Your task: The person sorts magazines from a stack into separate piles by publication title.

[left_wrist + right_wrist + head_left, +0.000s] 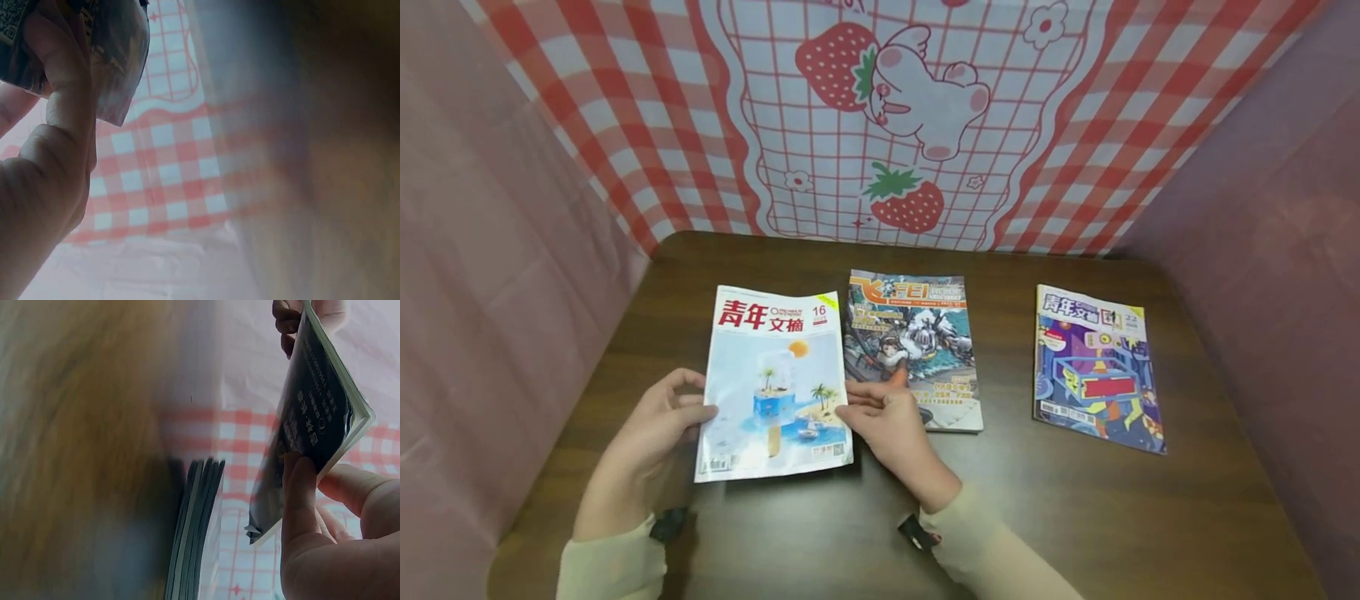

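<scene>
Left hand [655,423] and right hand [891,429] both in a pinching grip on white magazine [771,367], one at each side edge, cover facing the head camera, held tilted and raised off bench [1000,500]. Comic stack [943,350] lies on bench just right of it, partly hidden by right hand; purple magazine [1101,375] lies well apart, far right. Red-checked cloth [647,108] hangs behind bench.
</scene>
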A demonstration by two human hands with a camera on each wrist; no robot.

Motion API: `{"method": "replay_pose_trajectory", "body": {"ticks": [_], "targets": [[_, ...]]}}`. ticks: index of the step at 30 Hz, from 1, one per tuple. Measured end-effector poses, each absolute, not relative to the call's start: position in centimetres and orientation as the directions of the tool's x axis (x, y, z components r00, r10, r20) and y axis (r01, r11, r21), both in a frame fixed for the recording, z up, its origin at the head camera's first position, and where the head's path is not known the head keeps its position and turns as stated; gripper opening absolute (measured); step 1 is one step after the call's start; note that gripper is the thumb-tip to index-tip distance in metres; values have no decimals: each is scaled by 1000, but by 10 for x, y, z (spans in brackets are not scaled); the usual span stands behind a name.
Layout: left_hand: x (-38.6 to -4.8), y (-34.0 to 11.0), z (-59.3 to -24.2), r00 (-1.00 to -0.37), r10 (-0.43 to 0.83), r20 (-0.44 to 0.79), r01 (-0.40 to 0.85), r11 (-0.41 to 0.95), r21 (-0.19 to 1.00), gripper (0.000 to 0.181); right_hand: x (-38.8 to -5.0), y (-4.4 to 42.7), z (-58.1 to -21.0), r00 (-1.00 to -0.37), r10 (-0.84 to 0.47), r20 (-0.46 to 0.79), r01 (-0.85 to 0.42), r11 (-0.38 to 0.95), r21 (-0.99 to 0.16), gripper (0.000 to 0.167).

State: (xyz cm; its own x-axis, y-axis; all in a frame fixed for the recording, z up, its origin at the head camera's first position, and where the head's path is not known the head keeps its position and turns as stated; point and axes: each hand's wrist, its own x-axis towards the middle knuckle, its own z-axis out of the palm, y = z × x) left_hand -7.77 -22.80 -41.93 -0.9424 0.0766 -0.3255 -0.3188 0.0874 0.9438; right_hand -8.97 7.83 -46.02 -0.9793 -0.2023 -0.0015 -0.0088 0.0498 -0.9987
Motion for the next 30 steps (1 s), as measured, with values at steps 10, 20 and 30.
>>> {"method": "replay_pose_trajectory", "body": {"ticks": [10, 20, 30], "targets": [[-63, -253, -426, -948, 108, -299, -289, 97, 952, 33, -79, 55, -463, -972, -235, 10, -13, 8, -1000, 33], [-47, -278, -433, -938, 108, -329, -313, 146, 939, 37, -70, 33, -459, -961, -277, -23, 23, 5, -1000, 29], [-35, -308, -441, -935, 211, -287, -277, 72, 958, 32, -56, 14, -465, -957, -286, -54, 50, 19, -999, 31]]}}
